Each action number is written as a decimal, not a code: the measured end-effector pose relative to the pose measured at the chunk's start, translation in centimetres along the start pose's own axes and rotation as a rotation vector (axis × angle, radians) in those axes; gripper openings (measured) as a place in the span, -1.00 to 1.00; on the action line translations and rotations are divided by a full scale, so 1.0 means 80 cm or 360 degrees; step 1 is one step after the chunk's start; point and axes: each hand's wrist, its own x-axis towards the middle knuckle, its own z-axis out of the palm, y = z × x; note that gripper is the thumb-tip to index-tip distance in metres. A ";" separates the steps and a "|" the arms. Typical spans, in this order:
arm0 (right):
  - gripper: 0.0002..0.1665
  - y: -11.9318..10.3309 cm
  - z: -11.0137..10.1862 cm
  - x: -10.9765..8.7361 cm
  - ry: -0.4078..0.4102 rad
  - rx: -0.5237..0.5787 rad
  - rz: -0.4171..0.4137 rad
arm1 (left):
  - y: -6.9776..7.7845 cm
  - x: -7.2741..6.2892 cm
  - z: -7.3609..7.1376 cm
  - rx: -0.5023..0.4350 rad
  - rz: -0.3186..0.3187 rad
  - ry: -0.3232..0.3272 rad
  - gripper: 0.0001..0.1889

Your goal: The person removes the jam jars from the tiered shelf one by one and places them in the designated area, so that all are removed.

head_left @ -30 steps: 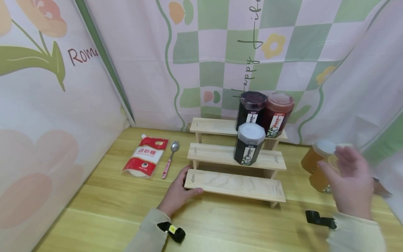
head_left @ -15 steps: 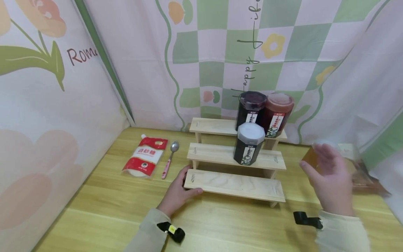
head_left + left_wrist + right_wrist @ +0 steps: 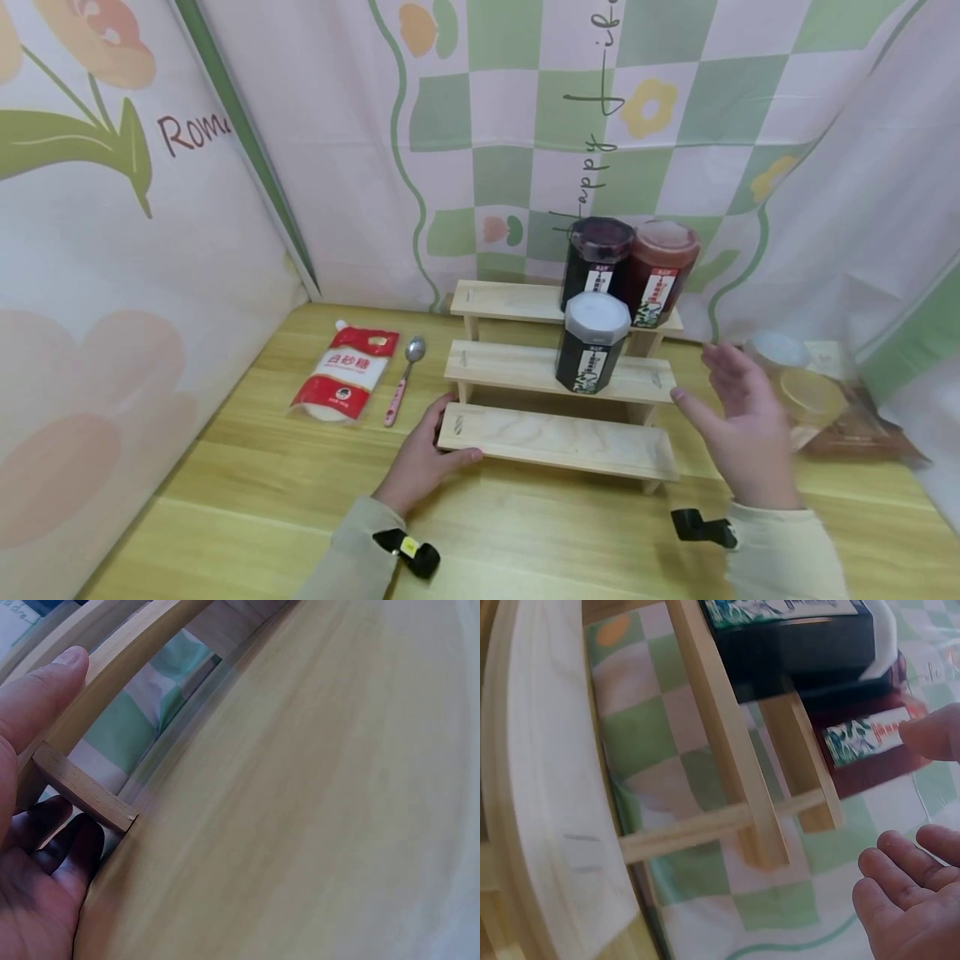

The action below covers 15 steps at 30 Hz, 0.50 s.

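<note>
Largest in my head view is the printed backdrop [image 3: 510, 108], checked green and white; below it spreads the wood-grain tabletop [image 3: 540, 542]. On this stands a three-tier wooden stand [image 3: 555, 437], stepped upward toward the backdrop.

At the stand's left end I see the left hand [image 3: 422, 460] gripping the lowest board, thumb along the front edge; my left wrist view shows its fingers bent in around the leg. The right hand [image 3: 742, 429] is spread wide, thumb apart from the fingers, holding nothing, just beside the stand's right end.

Near and beyond the right hand lies a clear plastic package [image 3: 862, 437], its contents too indistinct for me to name. To the far left lies a red-and-white pouch [image 3: 347, 372], flat on the tabletop.

Three jars stand upright toward the stand's right: a dark purple jar [image 3: 597, 258] and a red jar [image 3: 662, 271] side by side on the top tier, and a white-lidded dark jar [image 3: 592, 350] on the middle one. Behind the right hand I make out a yellow-topped jar [image 3: 813, 396] and a pale-topped jar [image 3: 777, 348], both partly hidden.

Smallest is a pink-handled spoon [image 3: 406, 379], between the pouch and the stand.
</note>
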 end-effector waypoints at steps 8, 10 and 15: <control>-0.07 0.000 0.018 -0.005 -0.0096 -0.0024 -0.0052 | 0.000 0.001 0.000 0.0012 -0.0005 0.0001 0.10; -0.07 0.000 0.021 -0.006 -0.0130 -0.0008 -0.0067 | 0.000 0.000 0.000 0.0012 -0.0005 0.0001 0.09; -0.07 -0.002 0.029 -0.009 -0.0198 0.0028 -0.0078 | 0.001 0.000 0.000 0.0011 -0.0001 0.0002 0.10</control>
